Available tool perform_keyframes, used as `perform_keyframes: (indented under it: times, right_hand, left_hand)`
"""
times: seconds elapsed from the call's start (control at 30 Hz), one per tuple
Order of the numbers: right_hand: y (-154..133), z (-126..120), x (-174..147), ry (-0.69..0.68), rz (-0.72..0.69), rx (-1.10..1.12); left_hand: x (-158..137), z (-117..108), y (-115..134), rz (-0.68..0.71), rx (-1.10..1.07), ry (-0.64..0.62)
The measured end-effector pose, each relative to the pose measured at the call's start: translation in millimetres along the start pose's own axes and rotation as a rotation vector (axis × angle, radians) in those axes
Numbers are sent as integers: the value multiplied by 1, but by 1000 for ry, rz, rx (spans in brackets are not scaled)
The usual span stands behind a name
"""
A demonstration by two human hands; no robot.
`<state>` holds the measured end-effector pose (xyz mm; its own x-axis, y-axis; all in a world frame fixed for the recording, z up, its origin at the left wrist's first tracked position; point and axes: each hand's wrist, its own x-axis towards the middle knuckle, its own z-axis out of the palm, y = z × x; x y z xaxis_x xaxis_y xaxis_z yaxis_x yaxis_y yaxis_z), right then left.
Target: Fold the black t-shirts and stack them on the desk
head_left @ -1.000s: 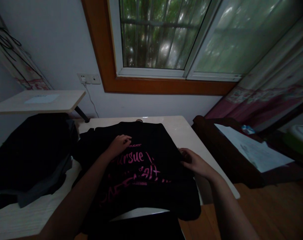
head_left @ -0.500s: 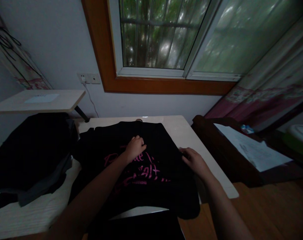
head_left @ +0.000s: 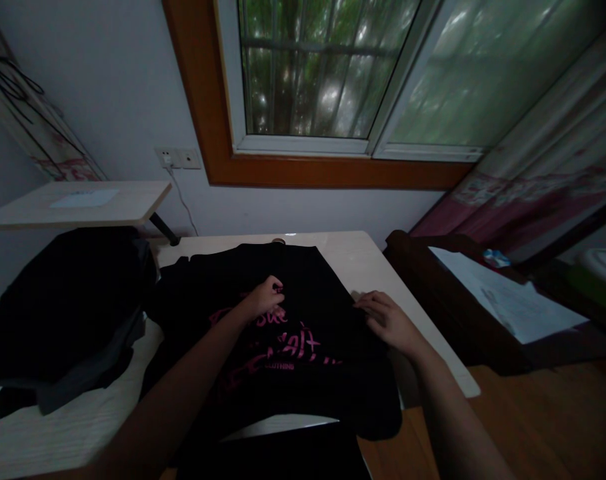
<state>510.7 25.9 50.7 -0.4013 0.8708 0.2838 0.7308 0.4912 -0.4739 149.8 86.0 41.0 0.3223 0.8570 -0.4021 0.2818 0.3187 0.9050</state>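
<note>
A black T-shirt [head_left: 303,393] with pink lettering lies spread across the table, its near part hanging over the front edge. Over the printed chest, my left hand [head_left: 265,300] is closed, its curled fingers pinching a bit of the printed cloth. My right hand [head_left: 389,323] is at the shirt's right side, fingers together and closed on the edge of the fabric. Its thumb is bent toward the cloth, and the fingertips are partly lost against the black. Both forearms reach in from the bottom of the head view.
A pile of dark clothes [head_left: 67,307] sits on the pale table [head_left: 383,267] at left, under a raised shelf [head_left: 83,200]. A small round object [head_left: 278,241] is behind the shirt. On the right, a dark brown piece of furniture [head_left: 407,250] bears a white sheet [head_left: 503,293].
My left hand has shifted slightly left and down, with printed cloth now showing at its fingers. My right hand has moved a little left, drawing the shirt's upper right edge inward.
</note>
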Motion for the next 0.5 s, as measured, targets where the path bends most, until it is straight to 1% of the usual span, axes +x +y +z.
perform_keyframes:
  times: [0.07, 0.13, 0.23, 0.37, 0.43, 0.5]
  right_hand:
    - [-4, -3, 10, 2, -17, 5]
    - [-9, -2, 24, 22, -1, -15]
    - [-16, 10, 53, 30, 24, -72]
    - [-30, 43, 93, -26, 18, -132]
    - [-35, 64, 109, -68, 10, -148]
    - [-38, 84, 121, -97, 35, -176]
  left_hand:
    - [-1, 2, 1, 33, 87, 0]
    - [-1, 4, 0, 66, 142, 13]
    - [0, 7, -2, 97, 123, 54]
    - [1, 8, -7, 128, 108, 88]
    - [0, 7, -8, 156, 119, 105]
    - [-1, 6, -9, 188, 138, 118]
